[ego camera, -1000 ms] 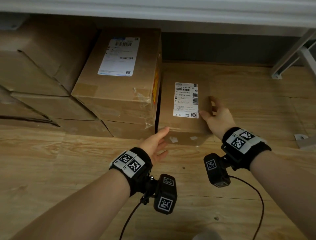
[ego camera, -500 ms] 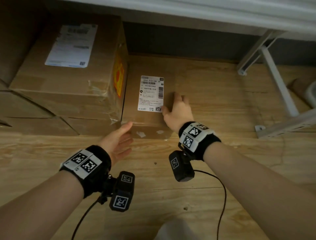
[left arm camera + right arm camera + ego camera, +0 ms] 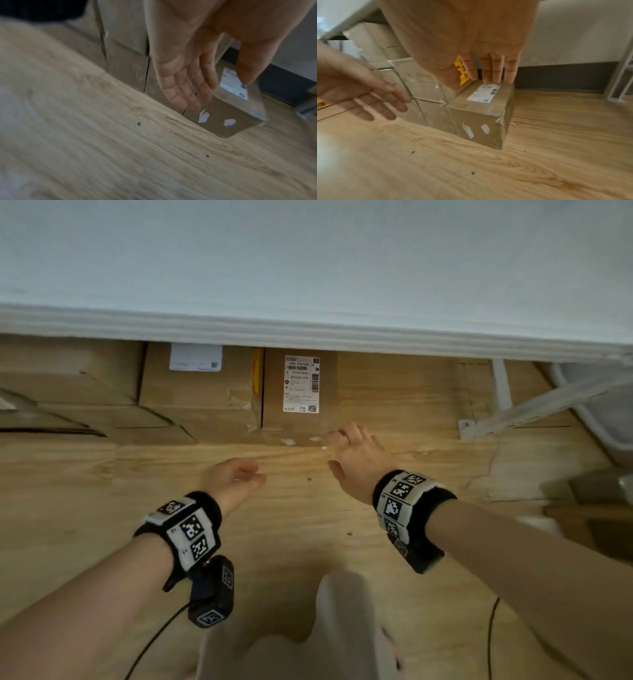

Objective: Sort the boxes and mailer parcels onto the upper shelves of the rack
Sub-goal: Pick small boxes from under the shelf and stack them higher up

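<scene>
A: Where is the small cardboard box (image 3: 298, 405)?

B: Centre of the head view, on the wood-grain floor (image 3: 308, 525), half under the white shelf edge (image 3: 308, 333) that runs across the frame. Its left side sits just beside a larger cardboard box (image 3: 202, 402); a thin dark gap shows between them.

A: Appearance?

B: Plain brown carton, top longer than wide. White shipping label (image 3: 301, 384) with barcodes and a QR code on the top face. Two torn white paper scraps (image 3: 476, 130) on the front face. Clear tape over the front top edge and right corner, wrinkled. Right wrist view shows the near right corner slightly scuffed.

A: The larger one?

B: White label near its far edge, yellow sticker (image 3: 462, 73) on the side facing the small box. More brown boxes stacked at the left of the frame.

A: Hands?

B: Right hand (image 3: 356, 460) sits at the box's near right corner, fingers straight and relaxed, grasping nothing; the fingertips look close to the front edge, but contact cannot be told. Left hand (image 3: 236, 479) is lower left of the box, over the floor, apart from it, fingers loosely extended, empty.

A: Anything else?

B: White metal rack leg (image 3: 500, 392) with a diagonal brace at the right of the frame.
</scene>
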`<act>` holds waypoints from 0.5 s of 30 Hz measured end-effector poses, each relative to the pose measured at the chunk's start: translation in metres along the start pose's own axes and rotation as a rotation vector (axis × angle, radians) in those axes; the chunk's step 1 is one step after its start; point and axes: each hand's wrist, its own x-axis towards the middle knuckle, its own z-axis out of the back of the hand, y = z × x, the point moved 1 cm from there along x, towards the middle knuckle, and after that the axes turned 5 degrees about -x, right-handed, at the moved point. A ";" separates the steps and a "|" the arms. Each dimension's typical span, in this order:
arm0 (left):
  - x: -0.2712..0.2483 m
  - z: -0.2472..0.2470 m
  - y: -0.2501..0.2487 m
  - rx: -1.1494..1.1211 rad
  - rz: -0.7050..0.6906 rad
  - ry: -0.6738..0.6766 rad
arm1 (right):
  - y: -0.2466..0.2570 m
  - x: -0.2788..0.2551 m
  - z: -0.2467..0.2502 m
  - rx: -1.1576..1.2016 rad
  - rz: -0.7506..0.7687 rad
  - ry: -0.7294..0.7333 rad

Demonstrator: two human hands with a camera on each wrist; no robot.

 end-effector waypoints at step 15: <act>-0.336 0.154 -0.240 0.632 -0.389 0.087 | 0.090 -0.225 0.391 -0.176 0.407 -0.084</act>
